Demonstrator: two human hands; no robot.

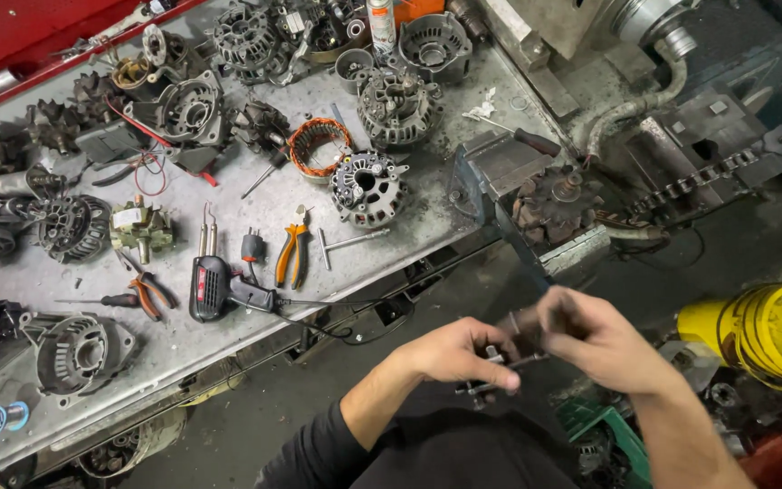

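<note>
Both hands pinch a small dark metal part below the table edge, lower centre of the frame.

At left, the grey metal table (pixel 255 226) carries alternator housings, a soldering gun (pixel 214 288) and orange-handled pliers (pixel 291 255). Lower centre, the left hand (pixel 459 353) grips the small metal part (pixel 509 349) with fingers closed around its thin rod; the right hand (pixel 595 335) pinches its upper end. The part looks rigid, light and probably greasy, so best held by its body, not the rod. To the right sit a vise (pixel 500 172), a yellow drum (pixel 776 330) and a dark, cluttered workshop floor.
</note>
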